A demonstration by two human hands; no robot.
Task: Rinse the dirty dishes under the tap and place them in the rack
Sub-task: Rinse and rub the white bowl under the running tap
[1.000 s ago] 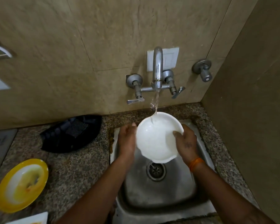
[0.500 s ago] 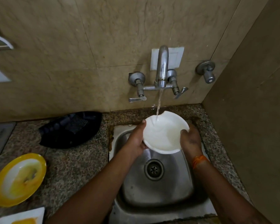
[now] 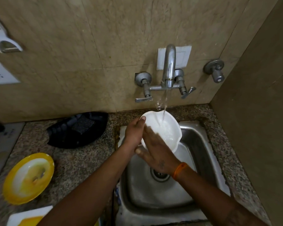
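A white bowl (image 3: pixel 166 128) is held tilted over the steel sink (image 3: pixel 201 144), and water from the wall tap (image 3: pixel 169 67) runs into it. My left hand (image 3: pixel 134 132) grips the bowl's left rim, thumb on the upper edge. My right hand (image 3: pixel 155 154) lies with straight fingers against the bowl's inner face, blurred by motion. A dirty yellow plate (image 3: pixel 29 177) with food smears sits on the counter at the left. A black dish rack (image 3: pixel 78 129) lies on the counter behind it, left of the sink.
A white dish (image 3: pixel 28 216) with yellow residue shows at the bottom left edge. The granite counter (image 3: pixel 82 160) surrounds the sink. A side wall (image 3: pixel 260 111) closes in on the right, and a second valve (image 3: pixel 215 71) sticks out of the tiles.
My right hand left the bowl's right rim and now lies across its inside. My left hand kept its hold on the left rim. The bowl tilted and shifted slightly under the stream.
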